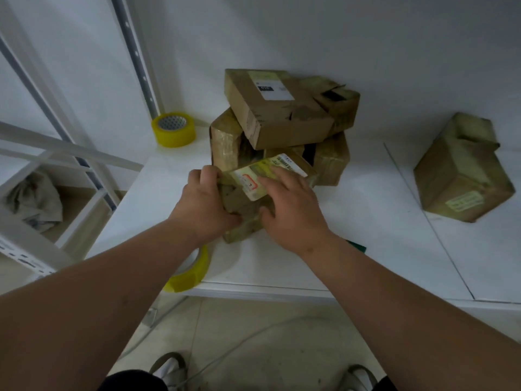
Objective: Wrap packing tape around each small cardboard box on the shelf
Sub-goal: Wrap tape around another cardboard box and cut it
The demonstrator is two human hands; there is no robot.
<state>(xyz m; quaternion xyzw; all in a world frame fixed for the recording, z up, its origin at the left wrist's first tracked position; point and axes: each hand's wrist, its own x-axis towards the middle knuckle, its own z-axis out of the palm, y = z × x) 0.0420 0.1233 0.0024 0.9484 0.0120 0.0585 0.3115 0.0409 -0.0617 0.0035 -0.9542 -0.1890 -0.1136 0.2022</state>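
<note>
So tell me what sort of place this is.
Probably a parcel packing or storage room. Worn brown cardboard boxes with shipping labels are piled on a white metal rack shelf, rolls of yellowish packing tape sit by them, and both hands are on one labelled box.

Both arms outstretched; left hand (204, 204) fingers curled, right hand (290, 210) fingers spread flat.
</note>
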